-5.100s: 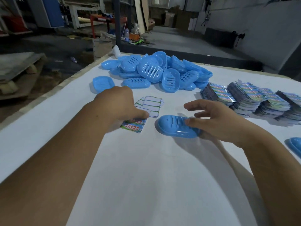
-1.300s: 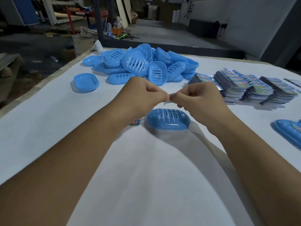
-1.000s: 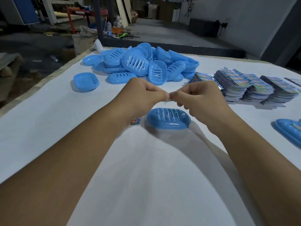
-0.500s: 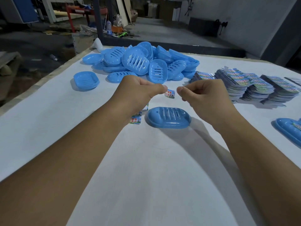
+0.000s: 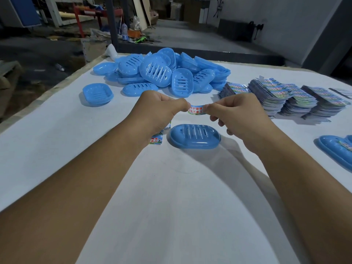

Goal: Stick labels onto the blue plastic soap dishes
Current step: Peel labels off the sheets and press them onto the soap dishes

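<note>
A blue slotted soap dish [image 5: 195, 136] lies upside down on the white table [image 5: 171, 197] in front of me. Just above it a small printed label [image 5: 196, 109] is stretched flat between my two hands. My left hand [image 5: 160, 113] pinches the label's left end, and my right hand [image 5: 234, 115] pinches its right end. A label sheet [image 5: 156, 139] lies on the table under my left wrist, partly hidden.
A heap of blue soap dishes [image 5: 162, 73] sits at the back, with one single dish [image 5: 97, 94] to its left. Stacks of label sheets [image 5: 285, 98] fill the right side. Another dish [image 5: 337, 149] with a label lies at the right edge. The table's left edge runs diagonally.
The label was peeled off between my fingertips and is now spread wide between both hands. My hands have drawn apart above the dish.
</note>
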Tool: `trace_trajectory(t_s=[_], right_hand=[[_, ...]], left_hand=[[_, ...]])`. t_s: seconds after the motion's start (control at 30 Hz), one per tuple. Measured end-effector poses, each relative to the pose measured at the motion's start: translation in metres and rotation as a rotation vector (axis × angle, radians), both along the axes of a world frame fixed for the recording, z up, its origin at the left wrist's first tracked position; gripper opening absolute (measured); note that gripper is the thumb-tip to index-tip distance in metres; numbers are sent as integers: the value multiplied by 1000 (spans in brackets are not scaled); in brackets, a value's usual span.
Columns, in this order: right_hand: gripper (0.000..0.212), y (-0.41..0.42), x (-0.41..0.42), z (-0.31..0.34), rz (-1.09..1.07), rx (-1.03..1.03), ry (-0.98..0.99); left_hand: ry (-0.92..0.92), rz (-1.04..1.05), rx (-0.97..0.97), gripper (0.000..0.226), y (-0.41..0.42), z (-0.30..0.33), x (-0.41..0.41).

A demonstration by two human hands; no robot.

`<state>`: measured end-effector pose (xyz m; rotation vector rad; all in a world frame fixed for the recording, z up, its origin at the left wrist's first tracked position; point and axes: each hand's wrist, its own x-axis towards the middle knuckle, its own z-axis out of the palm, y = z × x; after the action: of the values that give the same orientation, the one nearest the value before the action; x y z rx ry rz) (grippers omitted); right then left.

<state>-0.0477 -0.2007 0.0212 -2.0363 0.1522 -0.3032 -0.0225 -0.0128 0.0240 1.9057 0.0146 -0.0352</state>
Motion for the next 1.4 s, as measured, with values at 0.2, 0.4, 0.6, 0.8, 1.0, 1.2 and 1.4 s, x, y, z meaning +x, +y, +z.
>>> trace_trajectory(t_s=[0.2, 0.4, 0.6, 0.8, 1.0, 1.2, 1.4], right_hand=[[29, -5, 0, 1, -23, -10, 112], [46, -4, -1, -1, 1, -69, 200], [41, -2, -3, -1, 50, -145, 288], [32, 0, 0, -3, 46, -191, 299], [31, -1, 2, -5, 45, -189, 298], [44, -2, 4, -7, 32, -192, 297], [44, -2, 3, -8, 44, -190, 303]], left_hand=[[42, -24, 51, 38, -2, -2, -3], [36, -44, 115, 43, -2, -11, 1], [-52, -63, 306, 44, -5, -16, 4], [-106, -52, 422, 40, -6, -19, 7], [-117, -61, 466, 39, -6, -20, 9], [-141, -63, 505, 36, -7, -19, 8], [-135, -73, 524, 34, -8, -17, 6]])
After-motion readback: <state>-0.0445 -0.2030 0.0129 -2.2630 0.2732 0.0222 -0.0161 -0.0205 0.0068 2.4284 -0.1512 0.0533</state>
